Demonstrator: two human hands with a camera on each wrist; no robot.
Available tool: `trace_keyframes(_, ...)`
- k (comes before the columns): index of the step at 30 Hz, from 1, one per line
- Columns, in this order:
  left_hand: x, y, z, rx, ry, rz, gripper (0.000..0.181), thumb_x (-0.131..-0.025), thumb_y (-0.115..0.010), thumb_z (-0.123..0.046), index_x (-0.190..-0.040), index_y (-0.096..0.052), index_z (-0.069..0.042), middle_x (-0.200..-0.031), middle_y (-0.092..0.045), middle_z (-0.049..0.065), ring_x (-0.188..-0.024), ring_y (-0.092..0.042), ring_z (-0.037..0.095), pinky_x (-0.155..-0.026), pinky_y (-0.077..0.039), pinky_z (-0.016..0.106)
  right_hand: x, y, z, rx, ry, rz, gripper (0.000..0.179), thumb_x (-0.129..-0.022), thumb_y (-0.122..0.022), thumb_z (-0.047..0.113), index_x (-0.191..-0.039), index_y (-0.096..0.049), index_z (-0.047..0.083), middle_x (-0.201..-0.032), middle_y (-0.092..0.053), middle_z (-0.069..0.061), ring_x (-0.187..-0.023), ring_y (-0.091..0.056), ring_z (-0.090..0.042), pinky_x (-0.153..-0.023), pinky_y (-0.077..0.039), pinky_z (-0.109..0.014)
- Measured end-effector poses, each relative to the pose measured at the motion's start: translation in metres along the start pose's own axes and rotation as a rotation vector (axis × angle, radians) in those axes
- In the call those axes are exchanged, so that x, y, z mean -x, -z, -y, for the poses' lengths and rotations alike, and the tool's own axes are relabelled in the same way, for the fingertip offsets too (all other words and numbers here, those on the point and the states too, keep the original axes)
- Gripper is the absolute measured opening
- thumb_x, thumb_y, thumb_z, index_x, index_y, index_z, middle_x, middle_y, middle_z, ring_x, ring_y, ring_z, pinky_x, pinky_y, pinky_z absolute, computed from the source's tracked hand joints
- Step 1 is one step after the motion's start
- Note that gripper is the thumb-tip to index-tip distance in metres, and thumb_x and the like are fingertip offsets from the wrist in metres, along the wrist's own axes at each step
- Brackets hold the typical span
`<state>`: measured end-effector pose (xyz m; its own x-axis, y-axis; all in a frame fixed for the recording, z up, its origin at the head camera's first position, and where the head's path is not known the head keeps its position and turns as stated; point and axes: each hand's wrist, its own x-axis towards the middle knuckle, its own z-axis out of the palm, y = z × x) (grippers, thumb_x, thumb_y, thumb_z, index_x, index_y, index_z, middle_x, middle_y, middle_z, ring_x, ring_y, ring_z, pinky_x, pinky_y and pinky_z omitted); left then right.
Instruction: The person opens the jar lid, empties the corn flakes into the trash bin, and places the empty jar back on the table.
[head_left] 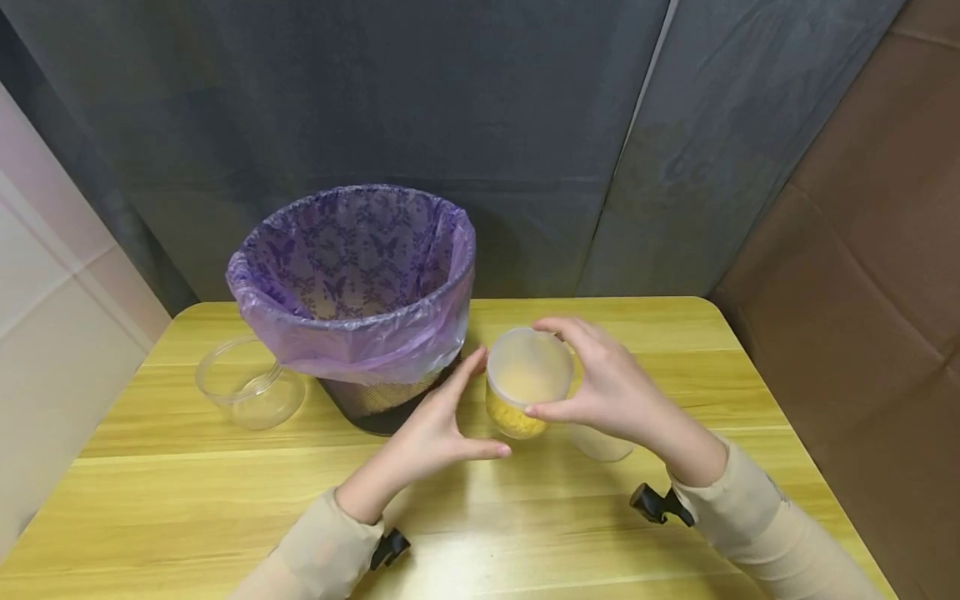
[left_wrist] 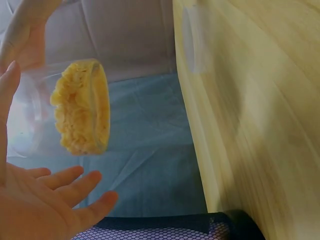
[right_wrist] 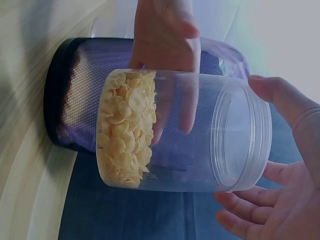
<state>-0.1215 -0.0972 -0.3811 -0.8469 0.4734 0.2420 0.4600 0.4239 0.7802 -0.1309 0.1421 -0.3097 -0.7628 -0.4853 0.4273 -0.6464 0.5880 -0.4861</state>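
A clear plastic jar, part filled with yellow flakes, hangs above the table under a translucent lid. My right hand grips it near the lid, thumb on one side and fingers on the other. On the jar's left, my left hand is held with thumb and fingers spread; in the left wrist view its fingers are apart from the jar. Partly hidden beneath my right hand, a round translucent lid lies on the table.
A mesh bin with a purple liner bag stands behind my left hand. Left of it sits an open clear container. The wooden table ends at a grey curtain behind and a brown cloth on the right.
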Motion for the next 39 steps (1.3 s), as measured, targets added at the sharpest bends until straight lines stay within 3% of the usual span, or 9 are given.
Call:
trace_keyframes(5, 0.000, -0.003, -0.001, 0.033, -0.026, 0.000, 0.118, -0.064, -0.089, -0.038, -0.154, -0.014, -0.024, -0.147, -0.039, 0.011, -0.129, -0.041, 0.029, -0.106, -0.030, 0.053, 0.004, -0.002, 0.008, -0.015, 0.038, 0.012, 0.085, -0.061, -0.090, 0.037, -0.131, -0.051, 0.008, -0.124, -0.057, -0.004, -0.105, -0.055, -0.020, -0.082, -0.051, -0.042)
trace_keyframes(13, 0.003, -0.010, 0.001, 0.126, -0.062, 0.006, 0.114, -0.061, -0.091, -0.030, -0.152, -0.022, -0.026, -0.140, -0.046, 0.005, -0.122, -0.048, 0.022, -0.099, -0.039, 0.048, 0.010, -0.006, 0.017, -0.019, 0.091, 0.037, 0.086, -0.060, -0.090, 0.038, -0.131, -0.051, 0.010, -0.126, -0.056, -0.001, -0.112, -0.053, -0.017, -0.088, -0.049, -0.039)
trace_keyframes(23, 0.013, -0.013, -0.001, 0.148, -0.033, 0.008, 0.108, -0.060, -0.091, -0.032, -0.148, -0.029, -0.019, -0.135, -0.051, 0.008, -0.118, -0.051, 0.025, -0.097, -0.041, 0.050, 0.016, -0.010, 0.024, -0.018, 0.136, 0.051, 0.085, -0.059, -0.090, 0.039, -0.128, -0.052, 0.009, -0.126, -0.055, -0.001, -0.114, -0.052, -0.017, -0.093, -0.047, -0.039)
trace_keyframes(29, 0.020, -0.015, 0.000, 0.138, -0.016, 0.036, 0.109, -0.057, -0.092, -0.032, -0.146, -0.031, -0.020, -0.134, -0.052, 0.003, -0.118, -0.051, 0.020, -0.097, -0.042, 0.046, 0.022, -0.014, 0.025, 0.000, 0.119, 0.083, 0.085, -0.059, -0.089, 0.041, -0.128, -0.053, 0.009, -0.127, -0.055, -0.002, -0.116, -0.052, -0.018, -0.095, -0.045, -0.040)
trace_keyframes(39, 0.027, -0.022, 0.012, 0.121, 0.016, 0.106, 0.106, -0.058, -0.091, -0.038, -0.145, -0.033, -0.019, -0.133, -0.052, -0.001, -0.116, -0.052, 0.017, -0.096, -0.042, 0.046, 0.031, -0.028, 0.020, 0.051, 0.093, 0.122, 0.085, -0.057, -0.087, 0.047, -0.128, -0.054, 0.013, -0.126, -0.056, 0.001, -0.111, -0.055, -0.016, -0.084, -0.051, -0.038)
